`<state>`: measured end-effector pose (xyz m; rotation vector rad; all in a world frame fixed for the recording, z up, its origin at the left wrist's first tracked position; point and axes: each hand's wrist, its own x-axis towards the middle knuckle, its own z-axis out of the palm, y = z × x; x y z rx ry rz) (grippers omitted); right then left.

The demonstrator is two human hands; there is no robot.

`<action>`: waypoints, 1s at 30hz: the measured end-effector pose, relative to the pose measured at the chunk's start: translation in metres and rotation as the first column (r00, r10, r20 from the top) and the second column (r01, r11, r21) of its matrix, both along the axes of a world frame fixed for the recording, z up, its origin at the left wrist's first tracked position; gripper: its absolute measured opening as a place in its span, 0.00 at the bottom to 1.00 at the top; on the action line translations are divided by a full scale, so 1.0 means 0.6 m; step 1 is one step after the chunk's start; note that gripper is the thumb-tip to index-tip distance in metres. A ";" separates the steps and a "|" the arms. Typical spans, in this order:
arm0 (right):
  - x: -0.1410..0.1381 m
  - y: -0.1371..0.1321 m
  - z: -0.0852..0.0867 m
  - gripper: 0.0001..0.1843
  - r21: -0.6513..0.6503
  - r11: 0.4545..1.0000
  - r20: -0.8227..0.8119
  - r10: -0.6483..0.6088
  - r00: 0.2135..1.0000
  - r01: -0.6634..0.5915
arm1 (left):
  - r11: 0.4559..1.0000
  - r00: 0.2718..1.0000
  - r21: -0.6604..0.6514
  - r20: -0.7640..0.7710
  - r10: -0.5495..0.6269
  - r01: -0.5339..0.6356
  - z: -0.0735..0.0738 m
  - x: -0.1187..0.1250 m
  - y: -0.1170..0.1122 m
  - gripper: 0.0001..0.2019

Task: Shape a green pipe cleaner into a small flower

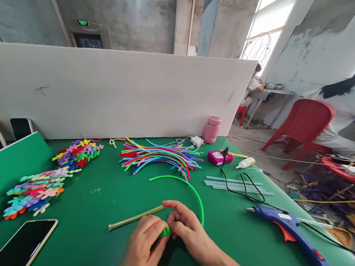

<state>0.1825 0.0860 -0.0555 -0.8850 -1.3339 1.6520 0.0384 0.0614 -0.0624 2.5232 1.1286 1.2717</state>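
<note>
My left hand (146, 243) pinches a small tight coil of green pipe cleaner (165, 231) between thumb and fingers. Against the coil's right side, my right hand (188, 230) has its thumb and index finger closed on the green strand. A long bright green pipe cleaner (195, 190) curves from the tabletop round behind my right hand; whether it joins the coil is hidden. Beyond my left hand a thin tan stick (134, 218) slants up toward my right fingertips. I cannot tell if a finger touches it.
Loose pipe cleaners (163, 154) lie behind my hands, with finished pipe-cleaner flowers (38, 188) to the left. A phone (24, 243) is at front left. On the right are a blue glue gun (293, 234), glue sticks (238, 185), a black cord and a pink bottle (211, 129).
</note>
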 end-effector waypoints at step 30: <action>0.009 -0.008 -0.007 0.16 0.370 0.928 0.107 -0.080 0.991 0.035 | 0.732 0.874 -0.675 0.407 0.266 0.092 0.024 0.007 -0.005 0.09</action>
